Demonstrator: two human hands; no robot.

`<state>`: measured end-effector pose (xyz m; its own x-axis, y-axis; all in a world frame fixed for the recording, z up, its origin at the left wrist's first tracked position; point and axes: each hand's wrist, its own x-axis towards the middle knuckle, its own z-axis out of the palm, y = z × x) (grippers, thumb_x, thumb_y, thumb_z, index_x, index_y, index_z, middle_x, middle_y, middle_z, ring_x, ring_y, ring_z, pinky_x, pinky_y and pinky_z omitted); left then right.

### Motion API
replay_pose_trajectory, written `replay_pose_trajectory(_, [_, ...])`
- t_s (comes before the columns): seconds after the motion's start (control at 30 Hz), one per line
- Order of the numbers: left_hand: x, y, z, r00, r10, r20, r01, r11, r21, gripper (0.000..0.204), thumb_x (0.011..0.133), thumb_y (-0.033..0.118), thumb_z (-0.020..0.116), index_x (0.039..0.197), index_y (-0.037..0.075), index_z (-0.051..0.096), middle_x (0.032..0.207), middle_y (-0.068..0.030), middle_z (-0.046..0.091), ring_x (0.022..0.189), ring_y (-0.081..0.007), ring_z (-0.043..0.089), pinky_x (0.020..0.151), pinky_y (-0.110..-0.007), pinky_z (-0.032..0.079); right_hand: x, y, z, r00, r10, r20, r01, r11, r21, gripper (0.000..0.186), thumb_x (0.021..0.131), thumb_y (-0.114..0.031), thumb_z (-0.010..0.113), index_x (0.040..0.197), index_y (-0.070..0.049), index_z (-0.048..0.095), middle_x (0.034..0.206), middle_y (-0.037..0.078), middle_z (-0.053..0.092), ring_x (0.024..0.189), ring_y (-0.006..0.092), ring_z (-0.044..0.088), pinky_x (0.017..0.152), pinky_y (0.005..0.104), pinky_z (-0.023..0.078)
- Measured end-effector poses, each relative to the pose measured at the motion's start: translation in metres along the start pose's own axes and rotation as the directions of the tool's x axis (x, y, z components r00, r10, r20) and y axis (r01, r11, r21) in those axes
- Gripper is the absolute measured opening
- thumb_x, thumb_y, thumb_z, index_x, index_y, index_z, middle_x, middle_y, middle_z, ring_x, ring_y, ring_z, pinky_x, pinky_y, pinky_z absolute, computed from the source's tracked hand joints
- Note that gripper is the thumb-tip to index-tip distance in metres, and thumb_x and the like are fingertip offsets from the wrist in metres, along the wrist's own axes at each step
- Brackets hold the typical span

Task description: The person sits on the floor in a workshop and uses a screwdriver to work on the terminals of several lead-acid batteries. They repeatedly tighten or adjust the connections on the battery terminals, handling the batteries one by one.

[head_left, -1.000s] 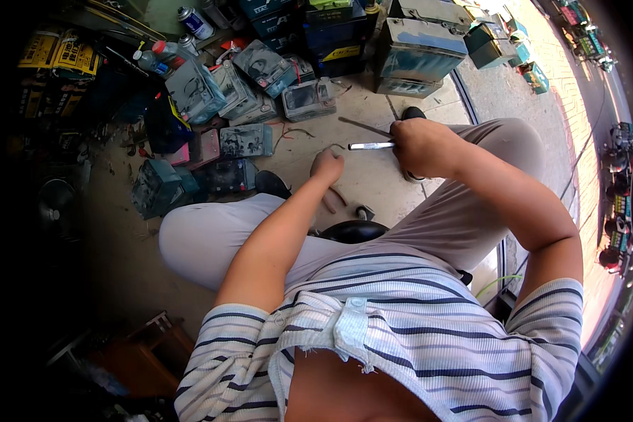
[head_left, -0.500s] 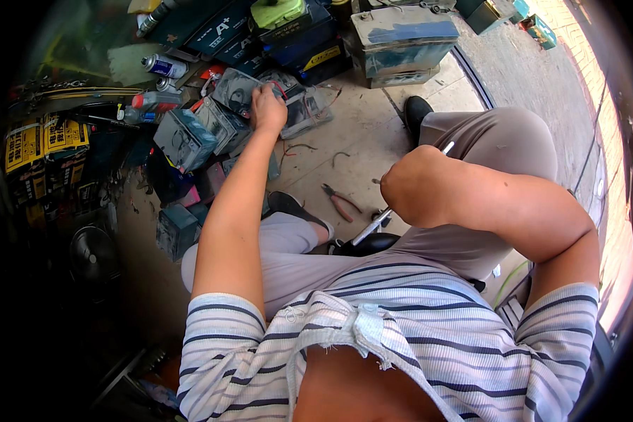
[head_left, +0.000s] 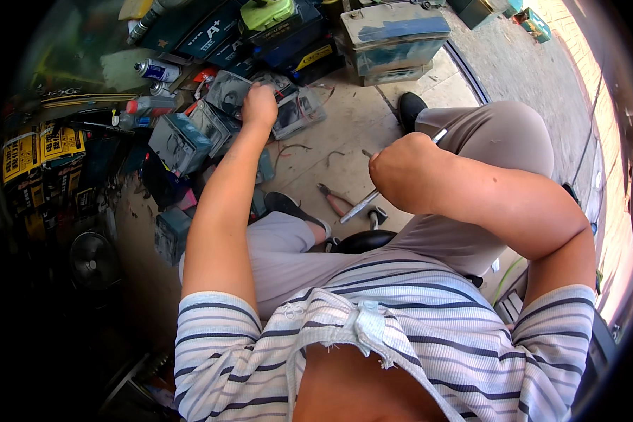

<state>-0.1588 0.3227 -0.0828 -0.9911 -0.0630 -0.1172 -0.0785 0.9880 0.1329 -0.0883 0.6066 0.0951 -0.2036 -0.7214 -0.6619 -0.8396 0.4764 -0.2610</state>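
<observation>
My left hand (head_left: 260, 105) reaches forward over clear-lidded plastic boxes. Its fingers are curled downward between a box with dark contents (head_left: 228, 93) and another clear box (head_left: 299, 112) with reddish wire in it. The fingertips are hidden, so anything pinched there does not show. In front of my right knee, my right hand (head_left: 404, 172) is closed round a silver rod-shaped tool (head_left: 360, 207). The rod slants, sticking out on both sides of the fist. Pliers with reddish handles (head_left: 336, 201) lie on the floor just beyond the rod's lower end.
Stacked dark batteries (head_left: 288, 46) and a large dusty battery (head_left: 395, 39) stand ahead. Spray cans (head_left: 157, 70), a bottle (head_left: 148, 105) and more boxes (head_left: 179, 143) crowd the left. Wire scraps (head_left: 288, 149) lie on the tiles. A round fan-like thing (head_left: 93, 260) sits at far left.
My left hand has shifted slightly among the boxes, its fingers tucked further down. The rod in my right hand has tilted a little, and its lower end now shows nearer the pliers.
</observation>
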Motion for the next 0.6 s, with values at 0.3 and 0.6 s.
replay_pose_trajectory(0.3, [-0.108,0.001,-0.045,0.98,0.199,-0.022,-0.2,0.971,-0.128,0.014,0.075,0.005,0.055,0.087,0.002,0.062,0.098,-0.015,0.057,0.092,-0.0332,0.055,0.077,-0.039,0.046,0.009,-0.008,-0.002,0.991,0.122,0.054,-0.125,0.99,0.058,0.021,0.072,-0.006,0.055,0.091,-0.005,0.065,0.091,0.009,0.065,0.085,0.0265,0.063,0.065,0.0369,0.049])
replay_pose_trajectory(0.6, [-0.171,0.011,-0.08,0.972,0.17,0.16,-0.151,0.981,-0.121,0.032,0.079,0.019,0.059,0.108,0.005,0.055,0.106,-0.0142,0.057,0.098,-0.0343,0.054,0.083,-0.041,0.044,0.032,-0.001,-0.006,0.911,0.309,-0.273,-0.223,0.926,0.304,0.021,0.076,-0.009,0.046,0.085,0.0,0.063,0.086,0.019,0.062,0.084,0.0343,0.06,0.072,0.0405,0.048])
